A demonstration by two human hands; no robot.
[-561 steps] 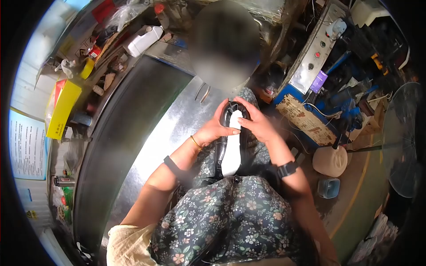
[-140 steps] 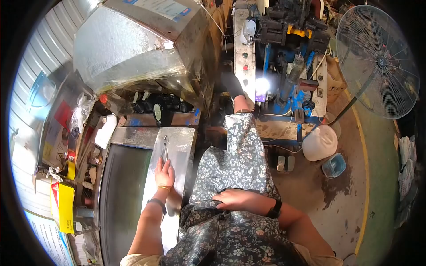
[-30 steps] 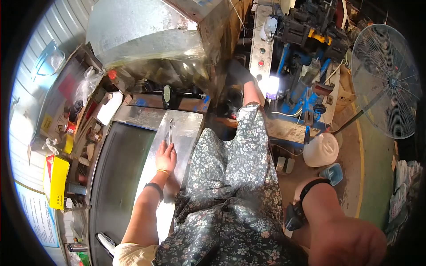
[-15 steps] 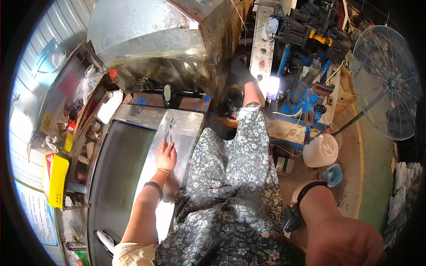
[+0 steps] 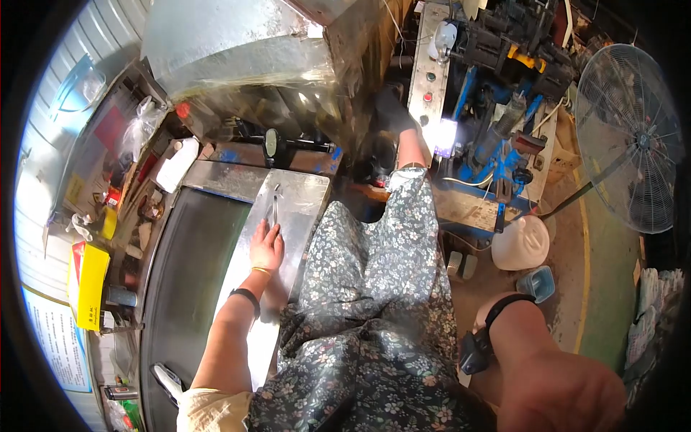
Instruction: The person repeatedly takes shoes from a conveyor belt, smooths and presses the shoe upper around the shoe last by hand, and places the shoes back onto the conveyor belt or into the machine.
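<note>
My left hand (image 5: 266, 247) lies on a shiny metal bench top (image 5: 306, 198), fingers stretched out and slightly apart. Just beyond its fingertips is a slim metal tool (image 5: 275, 207) whose exact kind I cannot make out; whether the fingers touch its near end is unclear. My right hand (image 5: 565, 392) is large and close to the camera at the lower right. Its fingers are hidden or cut off by the frame, so its grip does not show. A dark strap with a small device (image 5: 476, 351) is on the right arm.
A dark conveyor belt (image 5: 198, 266) runs left of the bench top. Ahead stands a sheet-metal housing (image 5: 237, 50). To the right are a machine with blue parts (image 5: 497, 155), a floor fan (image 5: 633, 137), a white jug (image 5: 520, 243) and a blue tub (image 5: 540, 283). A cluttered shelf holds a yellow box (image 5: 92, 286).
The view has shifted slightly. My left hand's fingers are a little more spread beside the tool's near end. My right hand stays at the lower right.
</note>
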